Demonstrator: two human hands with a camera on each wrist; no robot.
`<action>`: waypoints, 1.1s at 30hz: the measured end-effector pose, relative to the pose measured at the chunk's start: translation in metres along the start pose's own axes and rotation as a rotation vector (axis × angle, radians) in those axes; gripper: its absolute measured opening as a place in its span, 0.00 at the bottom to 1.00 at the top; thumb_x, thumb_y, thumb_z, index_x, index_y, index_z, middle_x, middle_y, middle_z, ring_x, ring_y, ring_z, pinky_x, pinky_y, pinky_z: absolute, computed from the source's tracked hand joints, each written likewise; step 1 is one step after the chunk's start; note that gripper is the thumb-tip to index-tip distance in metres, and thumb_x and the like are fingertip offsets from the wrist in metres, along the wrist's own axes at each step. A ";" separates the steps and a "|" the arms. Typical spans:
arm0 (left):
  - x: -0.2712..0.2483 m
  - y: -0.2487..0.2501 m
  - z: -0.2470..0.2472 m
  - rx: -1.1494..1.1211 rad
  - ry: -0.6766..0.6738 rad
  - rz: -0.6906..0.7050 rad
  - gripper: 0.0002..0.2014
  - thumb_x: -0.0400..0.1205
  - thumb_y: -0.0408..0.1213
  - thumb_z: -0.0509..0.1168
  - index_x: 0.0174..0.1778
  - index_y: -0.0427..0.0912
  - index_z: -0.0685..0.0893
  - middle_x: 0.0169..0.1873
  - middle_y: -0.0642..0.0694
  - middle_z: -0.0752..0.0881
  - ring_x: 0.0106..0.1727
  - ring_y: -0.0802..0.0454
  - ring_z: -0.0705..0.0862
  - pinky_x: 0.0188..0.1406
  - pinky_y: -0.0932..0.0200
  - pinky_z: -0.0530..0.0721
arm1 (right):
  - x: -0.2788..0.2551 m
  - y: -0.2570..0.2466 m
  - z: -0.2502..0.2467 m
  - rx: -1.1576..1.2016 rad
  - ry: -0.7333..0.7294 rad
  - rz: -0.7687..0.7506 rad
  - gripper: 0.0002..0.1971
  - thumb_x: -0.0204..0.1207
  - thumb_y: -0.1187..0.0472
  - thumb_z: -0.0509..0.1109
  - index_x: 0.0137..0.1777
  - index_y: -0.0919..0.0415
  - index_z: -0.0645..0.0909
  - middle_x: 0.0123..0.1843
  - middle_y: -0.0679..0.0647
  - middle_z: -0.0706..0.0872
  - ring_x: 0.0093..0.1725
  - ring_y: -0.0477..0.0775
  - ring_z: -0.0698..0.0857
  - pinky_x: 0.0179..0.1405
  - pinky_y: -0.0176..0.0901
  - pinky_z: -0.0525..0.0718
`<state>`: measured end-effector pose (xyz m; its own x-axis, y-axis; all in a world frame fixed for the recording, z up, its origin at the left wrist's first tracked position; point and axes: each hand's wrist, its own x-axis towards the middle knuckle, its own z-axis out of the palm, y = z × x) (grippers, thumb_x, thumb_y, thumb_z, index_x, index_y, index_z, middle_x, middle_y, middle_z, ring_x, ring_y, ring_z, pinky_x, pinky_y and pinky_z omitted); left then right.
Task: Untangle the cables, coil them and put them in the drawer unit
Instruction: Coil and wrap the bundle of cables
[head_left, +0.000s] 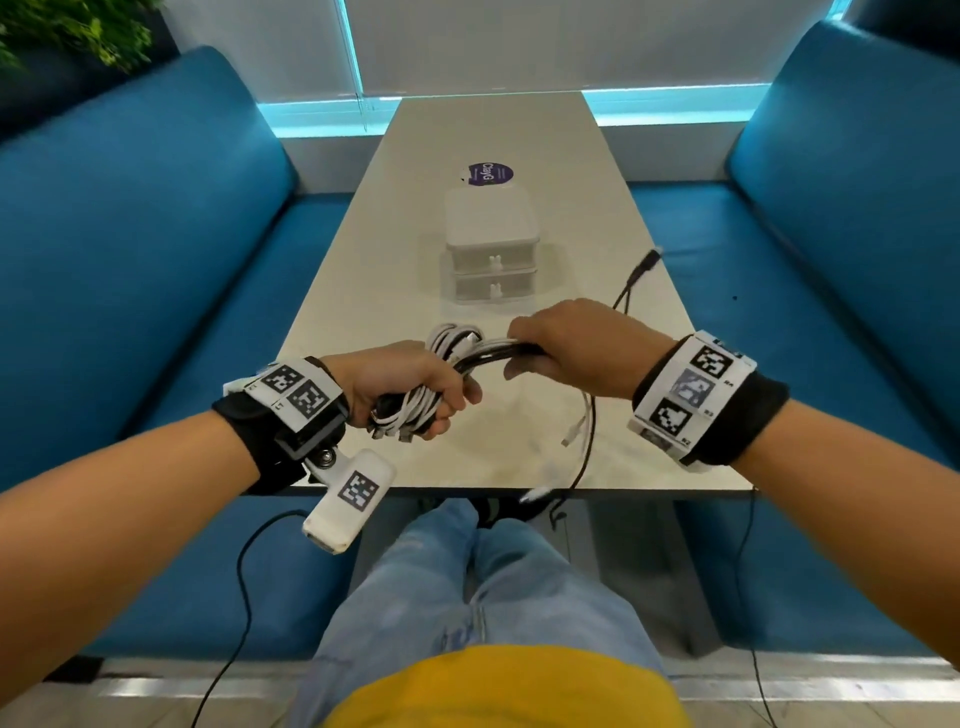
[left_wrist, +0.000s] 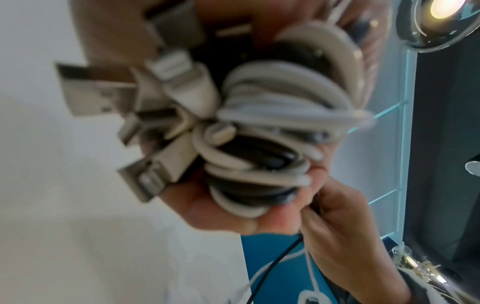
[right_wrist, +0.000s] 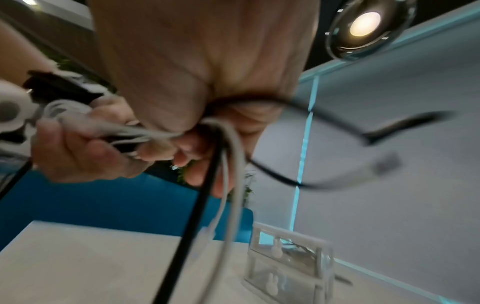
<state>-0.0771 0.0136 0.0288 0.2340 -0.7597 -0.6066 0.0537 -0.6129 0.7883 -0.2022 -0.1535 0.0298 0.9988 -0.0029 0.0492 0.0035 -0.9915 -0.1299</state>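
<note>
My left hand (head_left: 415, 387) grips a coiled bundle of white and black cables (head_left: 452, 358) above the near part of the table; in the left wrist view the cable bundle (left_wrist: 259, 127) shows several USB plugs sticking out. My right hand (head_left: 566, 345) grips the strands leading off the bundle, close beside the left hand. Loose cable tails (head_left: 584, 436) hang from the right hand (right_wrist: 197, 115) to the table edge; a black plug end (head_left: 647, 260) trails to the far right. The white two-drawer unit (head_left: 491, 244) stands beyond the hands, both drawers closed.
The pale table (head_left: 374, 218) runs away from me between two blue benches (head_left: 156, 234). A purple round sticker (head_left: 488, 174) lies behind the drawer unit. A thin black wire (head_left: 244, 571) hangs below my left wrist. My legs are under the near table edge.
</note>
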 end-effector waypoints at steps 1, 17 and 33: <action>-0.001 0.001 -0.001 0.013 0.004 0.020 0.09 0.79 0.22 0.57 0.48 0.35 0.81 0.21 0.44 0.75 0.22 0.50 0.78 0.19 0.62 0.76 | -0.002 0.002 -0.002 0.137 0.007 0.013 0.16 0.79 0.45 0.67 0.48 0.60 0.81 0.38 0.53 0.84 0.37 0.53 0.79 0.37 0.44 0.75; 0.017 0.015 0.033 -0.211 0.048 0.399 0.05 0.72 0.28 0.72 0.37 0.37 0.81 0.21 0.43 0.77 0.23 0.48 0.80 0.27 0.57 0.82 | 0.005 -0.028 0.023 1.140 0.488 0.270 0.26 0.86 0.44 0.48 0.59 0.59 0.82 0.52 0.48 0.87 0.55 0.35 0.85 0.61 0.38 0.82; 0.014 0.022 0.033 0.102 0.214 0.300 0.05 0.75 0.30 0.72 0.42 0.39 0.82 0.26 0.38 0.82 0.27 0.45 0.82 0.31 0.54 0.81 | -0.003 -0.016 0.035 0.790 0.403 0.343 0.37 0.80 0.32 0.42 0.54 0.58 0.87 0.49 0.52 0.91 0.50 0.51 0.88 0.56 0.54 0.84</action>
<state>-0.1052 -0.0177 0.0346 0.4227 -0.8527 -0.3068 -0.1422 -0.3967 0.9069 -0.2035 -0.1328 -0.0031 0.8598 -0.4684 0.2033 -0.1066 -0.5540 -0.8257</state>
